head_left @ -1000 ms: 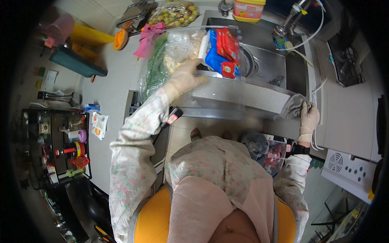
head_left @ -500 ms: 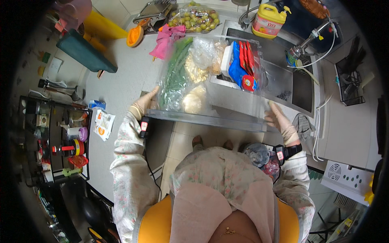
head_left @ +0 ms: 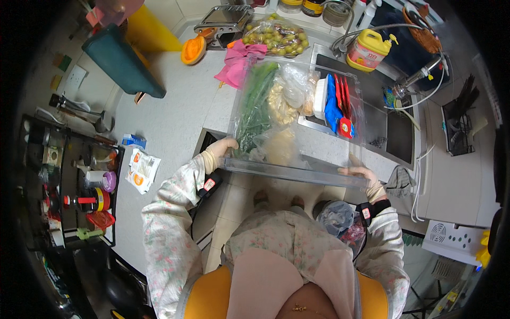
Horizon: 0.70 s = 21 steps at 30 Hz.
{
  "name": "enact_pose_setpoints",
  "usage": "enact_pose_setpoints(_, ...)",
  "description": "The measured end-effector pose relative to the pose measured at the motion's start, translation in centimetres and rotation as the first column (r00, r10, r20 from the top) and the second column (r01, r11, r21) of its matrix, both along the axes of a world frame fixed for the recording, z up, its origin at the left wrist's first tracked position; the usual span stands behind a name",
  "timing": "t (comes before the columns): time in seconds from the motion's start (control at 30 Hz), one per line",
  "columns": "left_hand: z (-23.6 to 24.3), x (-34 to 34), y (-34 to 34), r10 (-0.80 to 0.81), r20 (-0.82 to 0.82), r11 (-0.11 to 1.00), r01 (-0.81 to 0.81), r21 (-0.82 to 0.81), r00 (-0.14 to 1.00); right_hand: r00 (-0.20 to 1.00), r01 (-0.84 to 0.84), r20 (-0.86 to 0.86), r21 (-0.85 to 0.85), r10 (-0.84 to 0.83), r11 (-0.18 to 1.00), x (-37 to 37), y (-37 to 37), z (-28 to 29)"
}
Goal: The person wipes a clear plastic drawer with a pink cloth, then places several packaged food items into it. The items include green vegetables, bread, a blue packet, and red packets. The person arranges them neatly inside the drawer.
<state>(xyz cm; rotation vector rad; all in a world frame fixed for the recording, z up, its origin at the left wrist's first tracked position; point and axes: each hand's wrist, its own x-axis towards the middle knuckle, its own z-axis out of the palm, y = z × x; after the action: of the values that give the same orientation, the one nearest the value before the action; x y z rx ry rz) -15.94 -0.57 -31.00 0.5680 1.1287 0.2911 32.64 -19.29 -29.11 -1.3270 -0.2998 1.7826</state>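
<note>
A clear plastic drawer [head_left: 297, 173] is held level in front of me, over the counter's front edge and partly over the sink. My left hand [head_left: 220, 150], in a pale glove, grips its near left corner. At the near right corner my right hand [head_left: 365, 176], also gloved, has its fingers curled against the wall. Inside lie long green leafy vegetables [head_left: 256, 109] in clear wrap on the left. Bagged pale food [head_left: 284, 103] fills the middle, with another pale bagged lump [head_left: 281, 146] nearer me. Blue [head_left: 331, 101] and red packets [head_left: 344, 98] stand on the right.
Behind the drawer are a pink cloth [head_left: 241, 64], bagged green grapes [head_left: 279, 36], a cut orange squash [head_left: 193, 50] and a yellow jug [head_left: 370, 50]. The metal sink [head_left: 401, 130] is at right. A black spice rack [head_left: 66, 186] stands left; a lined bin [head_left: 337, 217] is below.
The whole view has shifted, and the drawer appears farther right and lower in it. My right hand's fingers have come from the drawer's side onto its near corner.
</note>
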Motion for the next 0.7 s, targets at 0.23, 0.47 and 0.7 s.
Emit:
enact_pose_setpoints(0.23,6.0,0.7,-8.0,0.196,0.090,0.971,-0.206,0.121,0.976,0.918,-0.363,0.211,0.110,0.335,0.925,0.8,-1.4,4.9)
enact_pose_setpoints(0.47,4.3,3.7,-21.6,0.517,0.156,0.850,-0.526,0.016,0.841,0.783,-0.549,0.407,0.097,0.470,0.830,3.5,1.8,9.5)
enact_pose_setpoints(0.7,10.2,11.9,-34.4,0.867,0.157,0.446,-0.877,0.181,0.473,0.600,-0.799,0.353,0.297,0.718,0.522,3.3,6.2,12.8)
